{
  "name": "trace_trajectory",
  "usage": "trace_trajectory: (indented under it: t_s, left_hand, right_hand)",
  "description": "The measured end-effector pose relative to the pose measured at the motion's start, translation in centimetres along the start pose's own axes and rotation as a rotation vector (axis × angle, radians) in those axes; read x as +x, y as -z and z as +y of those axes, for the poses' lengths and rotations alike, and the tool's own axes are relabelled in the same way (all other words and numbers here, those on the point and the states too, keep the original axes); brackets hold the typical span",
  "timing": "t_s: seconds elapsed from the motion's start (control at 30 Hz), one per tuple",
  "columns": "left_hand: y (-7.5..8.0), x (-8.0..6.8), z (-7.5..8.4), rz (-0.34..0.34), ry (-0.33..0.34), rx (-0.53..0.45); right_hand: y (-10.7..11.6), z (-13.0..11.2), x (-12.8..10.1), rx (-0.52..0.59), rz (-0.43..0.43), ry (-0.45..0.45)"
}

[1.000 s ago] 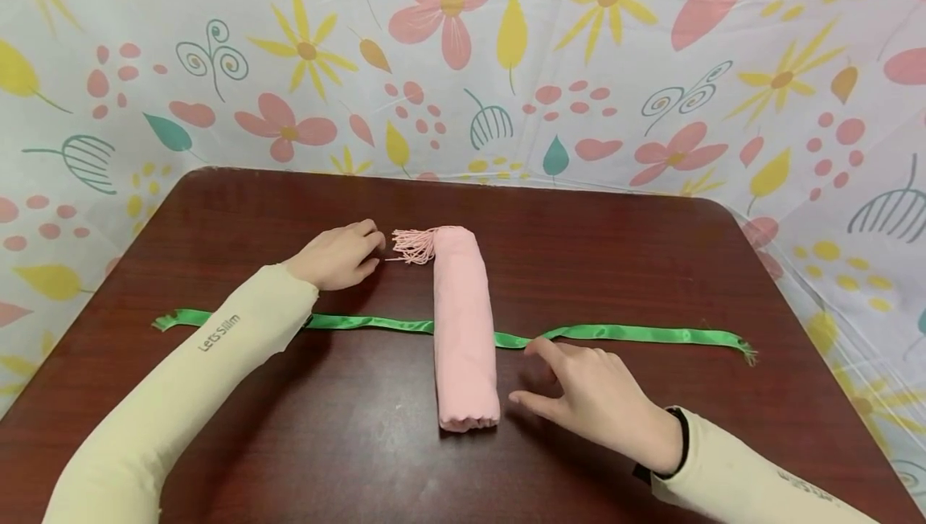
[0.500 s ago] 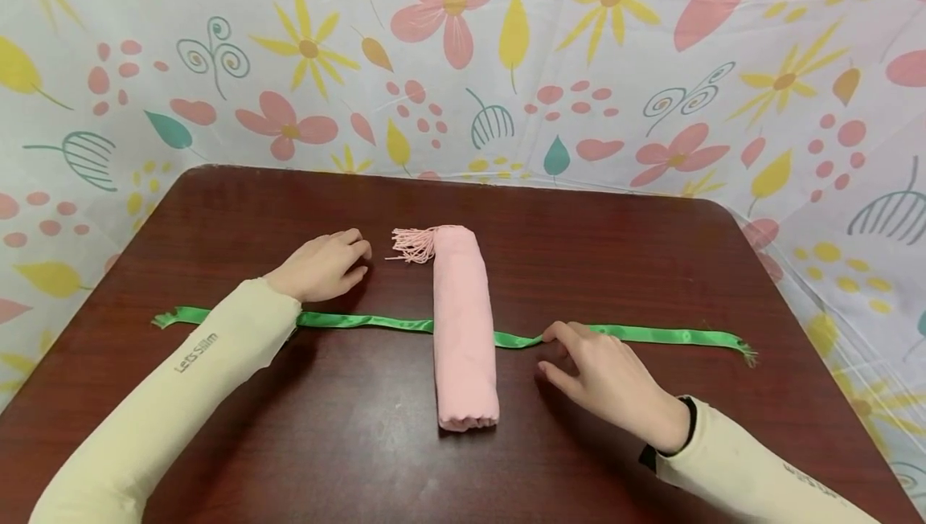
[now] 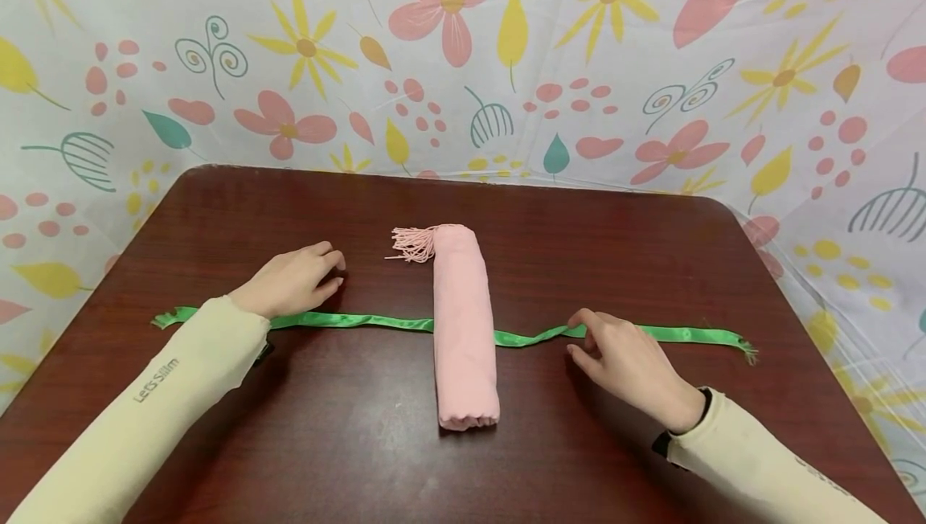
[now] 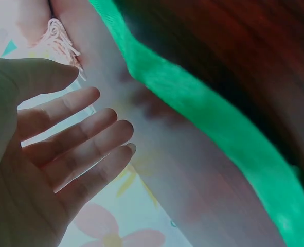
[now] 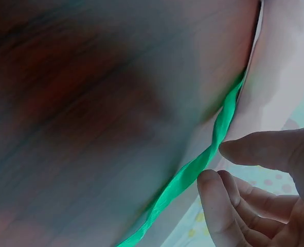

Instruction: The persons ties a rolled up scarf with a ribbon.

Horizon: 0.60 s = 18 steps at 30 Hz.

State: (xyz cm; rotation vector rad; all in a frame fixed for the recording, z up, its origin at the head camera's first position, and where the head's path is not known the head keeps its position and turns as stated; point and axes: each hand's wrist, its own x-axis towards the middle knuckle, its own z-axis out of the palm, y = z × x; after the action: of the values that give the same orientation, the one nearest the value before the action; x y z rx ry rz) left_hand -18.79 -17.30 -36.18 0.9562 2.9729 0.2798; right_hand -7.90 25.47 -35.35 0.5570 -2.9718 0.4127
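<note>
A rolled pink cloth (image 3: 465,331) lies lengthwise mid-table, its tassel fringe (image 3: 412,243) spilling left at the far end. Crosswise beneath it runs a green satin ribbon (image 3: 379,321), showing on both sides with frayed ends. My left hand (image 3: 289,279) hovers beyond the ribbon's left part, fingers loosely extended and holding nothing; the left wrist view shows the same ribbon (image 4: 203,118) apart from the fingertips. On the right, my right hand (image 3: 629,363) hangs over the ribbon, thumb and forefinger parted. In the right wrist view those fingertips stand close to the twisted ribbon (image 5: 190,172), without pinching it.
The dark brown table (image 3: 347,444) has rounded far corners. Behind it and along its sides hangs a white curtain (image 3: 506,130) printed with flowers and leaves. Pale sleeves (image 3: 166,379) cover both forearms.
My left hand has drawn back leftward and slightly nearer, away from the fringe. The right hand has slid rightward over the ribbon, away from the roll. Cloth and ribbon stay in place.
</note>
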Motion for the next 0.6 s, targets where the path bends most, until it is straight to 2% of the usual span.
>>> trace_trajectory:
  t_s: [0.27, 0.43, 0.6]
  left_hand:
    - [0.4, -1.4, 0.1, -0.014, 0.01, -0.009]
    - [0.7, -2.1, -0.1, -0.025, 0.051, -0.039]
    - [1.0, -2.7, -0.5, -0.077, 0.065, -0.054]
  right_hand:
    - [0.1, 1.4, -0.1, -0.018, -0.02, -0.056]
    - [0.1, 2.3, -0.1, -0.004, -0.046, -0.085]
    - [0.1, 3.1, -0.1, 0.0, -0.07, -0.102]
